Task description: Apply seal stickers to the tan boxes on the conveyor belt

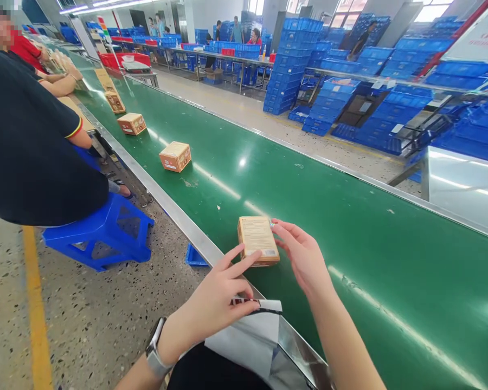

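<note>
A small tan cardboard box (257, 238) lies flat on the green conveyor belt (350, 227) near its front edge. My left hand (217, 298) reaches to the box with its forefinger stretched onto the near left corner, while its lower fingers pinch the edge of a silver-white foil bag (252, 338) that rests in my lap. My right hand (303, 254) touches the box's right side with thumb and fingertips curled to it.
More boxes ride the belt further up: an orange one (175, 156), another (132, 123) and a third (114, 101). A person in a dark shirt (28, 146) sits on a blue stool (101, 233) at left. Blue crate stacks (296, 59) stand across the aisle.
</note>
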`<state>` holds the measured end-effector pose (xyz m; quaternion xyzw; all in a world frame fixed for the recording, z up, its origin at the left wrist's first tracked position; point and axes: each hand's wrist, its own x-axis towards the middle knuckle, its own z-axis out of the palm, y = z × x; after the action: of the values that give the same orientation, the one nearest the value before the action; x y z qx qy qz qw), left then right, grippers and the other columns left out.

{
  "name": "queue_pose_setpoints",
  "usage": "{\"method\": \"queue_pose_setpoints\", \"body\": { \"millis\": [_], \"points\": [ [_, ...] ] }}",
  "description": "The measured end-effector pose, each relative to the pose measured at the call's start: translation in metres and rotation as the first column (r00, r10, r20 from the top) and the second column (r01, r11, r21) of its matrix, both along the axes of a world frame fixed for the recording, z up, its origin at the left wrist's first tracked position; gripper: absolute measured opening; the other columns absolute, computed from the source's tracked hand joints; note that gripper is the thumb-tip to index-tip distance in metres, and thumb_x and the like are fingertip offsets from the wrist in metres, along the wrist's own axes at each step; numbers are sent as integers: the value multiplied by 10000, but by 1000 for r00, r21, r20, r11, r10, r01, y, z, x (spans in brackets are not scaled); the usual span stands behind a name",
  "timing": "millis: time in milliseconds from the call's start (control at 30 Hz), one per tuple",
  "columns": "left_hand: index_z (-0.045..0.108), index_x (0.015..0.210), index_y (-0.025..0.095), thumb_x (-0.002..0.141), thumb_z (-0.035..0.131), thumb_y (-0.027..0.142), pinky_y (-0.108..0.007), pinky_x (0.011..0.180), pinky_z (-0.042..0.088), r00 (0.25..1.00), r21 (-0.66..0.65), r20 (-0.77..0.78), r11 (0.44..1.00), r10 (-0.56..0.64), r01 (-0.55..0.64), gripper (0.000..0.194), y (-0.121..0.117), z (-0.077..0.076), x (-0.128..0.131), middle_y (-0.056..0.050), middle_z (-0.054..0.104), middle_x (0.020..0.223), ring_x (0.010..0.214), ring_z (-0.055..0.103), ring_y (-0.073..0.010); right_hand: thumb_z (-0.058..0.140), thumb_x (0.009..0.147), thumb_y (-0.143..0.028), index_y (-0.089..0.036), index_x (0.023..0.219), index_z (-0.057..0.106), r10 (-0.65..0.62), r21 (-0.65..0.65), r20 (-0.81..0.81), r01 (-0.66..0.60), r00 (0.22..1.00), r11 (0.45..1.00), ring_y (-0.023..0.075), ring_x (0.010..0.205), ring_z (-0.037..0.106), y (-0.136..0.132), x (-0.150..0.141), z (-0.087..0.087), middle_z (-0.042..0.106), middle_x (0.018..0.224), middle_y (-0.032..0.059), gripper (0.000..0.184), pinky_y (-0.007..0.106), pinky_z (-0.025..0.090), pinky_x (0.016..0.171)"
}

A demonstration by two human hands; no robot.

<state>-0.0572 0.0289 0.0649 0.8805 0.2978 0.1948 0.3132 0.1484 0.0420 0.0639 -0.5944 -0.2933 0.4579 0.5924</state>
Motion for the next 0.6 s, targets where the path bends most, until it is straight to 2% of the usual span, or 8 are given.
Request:
{"method": "queue_pose_setpoints", "body": {
  "millis": [133, 233, 367, 600],
  "points": [
    [724, 745, 185, 861, 760, 194, -540, 1156, 456, 999, 83, -38, 996, -32, 35, 122, -5, 2, 7, -19, 488, 1554, 1480, 360, -362, 847, 595, -566, -180, 905, 741, -132, -24, -56, 131, 990, 991, 303, 954, 704, -10, -13, -7, 740, 1120, 135, 507, 393, 583, 774],
    [725, 744, 176, 863, 767, 222, -517, 1156, 461, 995, 106, -68, 991, -76, 83, 134, -7, 5, 9, -20, 484, 1558, 1460, 390, -353, 857, 575, -530, -187, 841, 740, -206, -23, -63, 205, 976, 978, 301, 960, 694, -16, -17, -7, 735, 1135, 127, 449, 360, 580, 729],
    [727, 734, 166, 860, 776, 246, -497, 1168, 449, 987, 128, -104, 983, -118, 131, 157, -11, 8, 12, -21, 482, 1562, 1461, 390, -354, 861, 553, -508, -187, 736, 729, -247, -18, -52, 246, 968, 969, 309, 970, 684, -21, -18, -6, 711, 1199, 130, 393, 346, 572, 692],
    [719, 738, 159, 851, 789, 259, -483, 1134, 484, 983, 215, -102, 962, -151, 170, 166, -21, 7, 20, -17, 469, 1572, 1422, 431, -365, 844, 566, -506, -191, 725, 726, -277, -20, -8, 277, 961, 961, 290, 931, 682, -35, -12, -6, 727, 1144, 124, 372, 334, 562, 674]
  ]
}}
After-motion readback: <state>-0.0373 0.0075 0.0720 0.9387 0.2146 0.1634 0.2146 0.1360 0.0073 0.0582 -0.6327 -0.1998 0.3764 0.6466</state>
